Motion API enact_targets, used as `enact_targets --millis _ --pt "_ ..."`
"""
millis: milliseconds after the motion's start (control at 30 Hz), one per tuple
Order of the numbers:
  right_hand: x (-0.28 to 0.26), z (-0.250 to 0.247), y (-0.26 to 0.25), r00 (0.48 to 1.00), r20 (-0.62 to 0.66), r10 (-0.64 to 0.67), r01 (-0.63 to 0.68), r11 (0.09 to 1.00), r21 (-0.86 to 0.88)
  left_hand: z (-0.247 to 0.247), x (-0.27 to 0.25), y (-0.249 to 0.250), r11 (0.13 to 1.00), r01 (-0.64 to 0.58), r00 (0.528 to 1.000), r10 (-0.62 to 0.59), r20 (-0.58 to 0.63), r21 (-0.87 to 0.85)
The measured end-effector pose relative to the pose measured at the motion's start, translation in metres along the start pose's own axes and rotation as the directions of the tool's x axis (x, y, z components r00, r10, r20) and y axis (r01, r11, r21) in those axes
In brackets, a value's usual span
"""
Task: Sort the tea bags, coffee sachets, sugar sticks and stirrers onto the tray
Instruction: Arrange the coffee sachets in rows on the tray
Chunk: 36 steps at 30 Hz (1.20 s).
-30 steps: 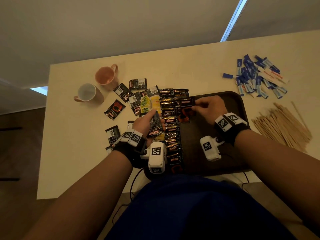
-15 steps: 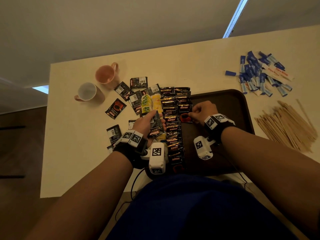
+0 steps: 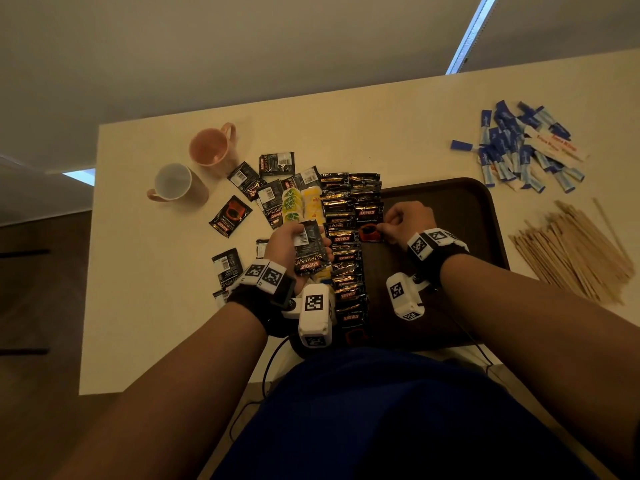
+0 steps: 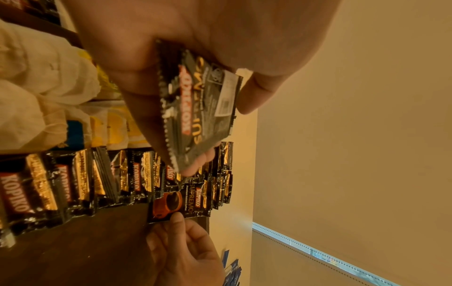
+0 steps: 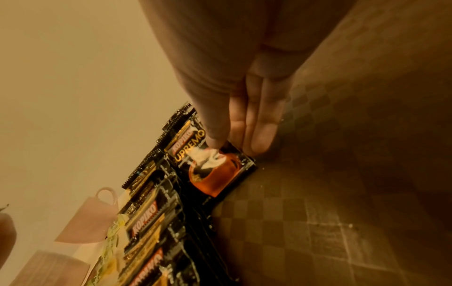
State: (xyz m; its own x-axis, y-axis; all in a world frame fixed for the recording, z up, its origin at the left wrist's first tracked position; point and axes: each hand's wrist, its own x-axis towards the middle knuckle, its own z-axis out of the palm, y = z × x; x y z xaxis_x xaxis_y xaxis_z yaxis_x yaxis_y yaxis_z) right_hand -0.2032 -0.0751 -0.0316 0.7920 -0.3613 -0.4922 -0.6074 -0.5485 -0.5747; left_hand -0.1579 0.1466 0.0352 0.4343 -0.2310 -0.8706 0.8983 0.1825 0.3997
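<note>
A dark brown tray lies on the cream table, with a column of black Kopiko coffee sachets along its left edge. My left hand grips a black Supremo sachet above that column, back side up. My right hand pinches a Supremo sachet with an orange cup between thumb and fingertips, the sachet lying flat on the tray beside the column. Yellow and green tea bags lie left of the column. Sugar sticks and wooden stirrers sit off the tray to the right.
A pink mug and a white-lined mug stand at the back left. Loose black sachets are scattered on the table left of the tray. The table's near edge is by my lap.
My right hand has drawn the orange-cup sachet nearer and to the left, against the sachet column. My left hand has lifted its Supremo sachet slightly.
</note>
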Motion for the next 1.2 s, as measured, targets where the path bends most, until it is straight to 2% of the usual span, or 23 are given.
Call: enact_targets --millis 200,300,400,467,533,600,667,767,900,967,1033,1133,1200 --pt "-0.002 -0.002 0.003 0.999 0.031 0.030 -0.031 0.999 0.029 0.002 -0.005 0.001 0.997 0.000 0.999 0.004 -0.049 0.076" --pt "-0.005 -0.007 0.007 0.998 0.041 0.037 -0.037 0.999 -0.003 0.005 -0.007 0.003 0.972 -0.031 0.993 0.055 -0.100 0.231" --pt "-0.011 -0.016 0.006 0.999 -0.025 -0.022 0.019 0.995 -0.093 0.006 -0.005 0.003 0.951 -0.034 0.989 0.076 -0.126 0.306" --pt "-0.020 -0.022 -0.003 0.989 -0.068 -0.129 0.121 0.987 -0.105 0.008 -0.004 0.004 0.940 -0.056 0.984 0.109 -0.139 0.337" --pt "-0.033 -0.026 -0.017 0.948 -0.082 -0.309 0.306 0.951 -0.049 0.008 -0.003 0.005 0.932 -0.070 0.982 0.127 -0.141 0.355" --pt "-0.047 -0.028 -0.031 0.861 -0.046 -0.507 0.506 0.862 -0.020 0.012 -0.006 0.007 0.939 -0.078 0.982 0.130 -0.134 0.334" --pt "-0.055 -0.024 -0.042 0.759 0.006 -0.651 0.651 0.758 -0.039 0.016 -0.008 0.006 0.937 -0.076 0.982 0.129 -0.137 0.342" --pt "-0.057 -0.015 -0.050 0.662 -0.006 -0.749 0.748 0.661 -0.059 0.021 -0.010 0.005 0.940 -0.071 0.984 0.121 -0.130 0.335" --pt "-0.056 -0.009 -0.051 0.618 -0.067 -0.783 0.779 0.622 -0.080 0.019 -0.010 0.003 0.943 -0.054 0.988 0.097 -0.117 0.329" --pt "-0.057 -0.011 -0.051 0.625 -0.075 -0.777 0.775 0.629 -0.059 0.015 -0.008 0.001 0.946 -0.036 0.992 0.072 -0.101 0.321" --pt "-0.058 -0.015 -0.047 0.668 -0.100 -0.737 0.741 0.672 -0.006 0.009 -0.006 0.000 0.934 -0.022 0.993 0.062 -0.101 0.357" --pt "-0.056 -0.027 -0.036 0.823 -0.110 -0.557 0.565 0.822 0.065 -0.002 -0.004 0.003 0.888 -0.021 0.990 0.083 -0.114 0.460" --pt "-0.049 -0.033 -0.023 0.900 -0.075 -0.430 0.433 0.901 0.025 -0.011 -0.003 0.005 0.851 -0.029 0.988 0.104 -0.115 0.524"
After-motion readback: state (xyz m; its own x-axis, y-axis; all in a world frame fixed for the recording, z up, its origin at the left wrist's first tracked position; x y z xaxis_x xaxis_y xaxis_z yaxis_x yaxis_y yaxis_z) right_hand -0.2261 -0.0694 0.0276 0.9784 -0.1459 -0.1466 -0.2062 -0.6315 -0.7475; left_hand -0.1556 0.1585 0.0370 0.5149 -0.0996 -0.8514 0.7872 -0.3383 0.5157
